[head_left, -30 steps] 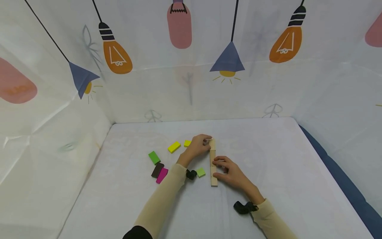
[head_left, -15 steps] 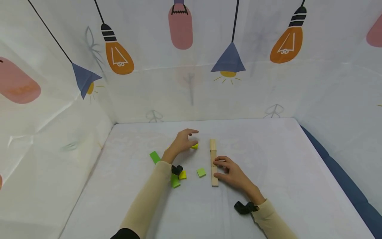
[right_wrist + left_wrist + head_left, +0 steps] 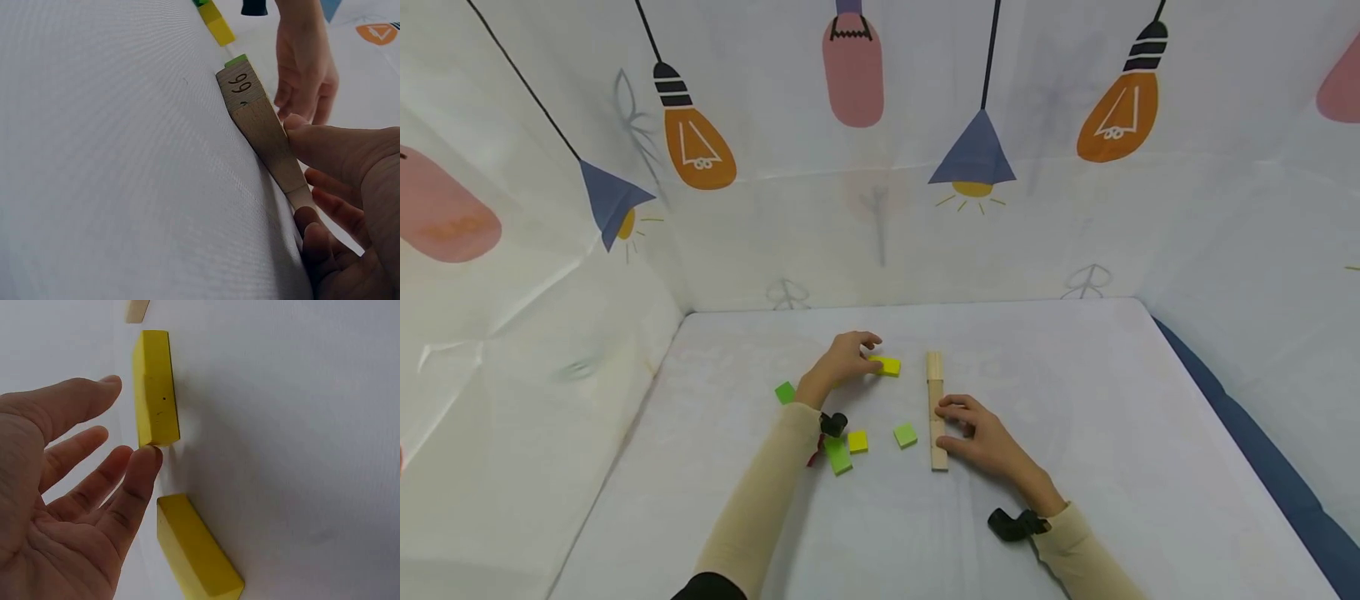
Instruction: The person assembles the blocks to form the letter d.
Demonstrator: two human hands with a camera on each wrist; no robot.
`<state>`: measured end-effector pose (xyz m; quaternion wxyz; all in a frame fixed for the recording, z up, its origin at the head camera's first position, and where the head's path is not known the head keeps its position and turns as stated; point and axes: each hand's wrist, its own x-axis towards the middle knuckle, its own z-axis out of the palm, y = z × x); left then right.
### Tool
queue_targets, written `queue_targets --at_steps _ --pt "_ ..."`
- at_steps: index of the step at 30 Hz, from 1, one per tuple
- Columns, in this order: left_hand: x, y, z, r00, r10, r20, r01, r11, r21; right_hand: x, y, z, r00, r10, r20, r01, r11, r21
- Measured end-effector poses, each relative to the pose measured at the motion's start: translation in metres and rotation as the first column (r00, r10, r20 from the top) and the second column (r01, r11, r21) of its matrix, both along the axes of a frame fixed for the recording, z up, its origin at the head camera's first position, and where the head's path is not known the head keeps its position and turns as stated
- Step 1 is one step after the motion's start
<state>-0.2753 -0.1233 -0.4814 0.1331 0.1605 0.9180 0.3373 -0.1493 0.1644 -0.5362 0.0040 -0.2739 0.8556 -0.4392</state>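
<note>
A row of pale wooden blocks (image 3: 936, 396) lies end to end on the white table, pointing away from me. My right hand (image 3: 981, 433) rests at its right side, thumb and fingertips lightly touching the wood. One block (image 3: 240, 84) bears the engraved digits 66 in the right wrist view. Left of the row, my left hand (image 3: 842, 358) reaches to a yellow block (image 3: 891, 367). In the left wrist view, one fingertip meets that block's near end while the thumb (image 3: 94, 397) stands apart from it. A second yellow block (image 3: 197, 550) lies below those fingers.
Between the hands sits a light green block (image 3: 906, 435). Beside the left wrist are a small yellow block (image 3: 857, 442), a green block (image 3: 837, 457) and a partly hidden red piece (image 3: 813, 455). Another green block (image 3: 785, 392) shows behind the forearm. Printed white sheeting (image 3: 880, 217) surrounds the table.
My left hand has left the far end of the wooden row and moved left, then lowered to the yellow block. The right hand stays in place at the row.
</note>
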Motion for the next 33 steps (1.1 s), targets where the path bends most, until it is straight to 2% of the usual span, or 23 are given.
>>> queue_targets --at_steps 3,7,11,16,24,29,33 --pt "-0.001 0.006 -0.005 1.000 0.011 0.005 -0.011 1.000 -0.004 0.000 0.001 0.001 1.000 0.000 0.006 0.000 1.000 0.004" --pt "0.001 0.012 -0.010 1.000 0.007 -0.027 -0.008 1.000 -0.017 0.000 0.000 0.002 1.000 0.001 0.017 -0.001 1.000 0.005" --pt "0.004 0.020 -0.010 0.998 0.012 -0.069 -0.011 1.000 0.009 0.000 -0.001 0.002 1.000 -0.002 0.012 0.002 1.000 0.007" --pt "0.011 0.031 -0.014 0.995 0.046 -0.084 -0.043 0.999 0.030 0.000 0.000 0.002 1.000 -0.010 0.007 0.010 1.000 0.007" --pt "0.014 0.045 -0.020 0.992 0.106 -0.065 -0.108 0.994 -0.021 0.001 -0.001 0.002 1.000 -0.020 0.021 0.020 1.000 0.000" --pt "0.011 0.049 -0.020 0.992 0.112 -0.060 -0.118 0.989 -0.094 0.001 -0.001 0.003 0.999 -0.023 0.024 0.023 1.000 -0.010" --pt "0.008 0.049 -0.018 0.994 0.091 -0.066 -0.099 0.988 -0.120 0.001 -0.001 0.001 0.999 -0.020 0.026 0.020 1.000 -0.002"
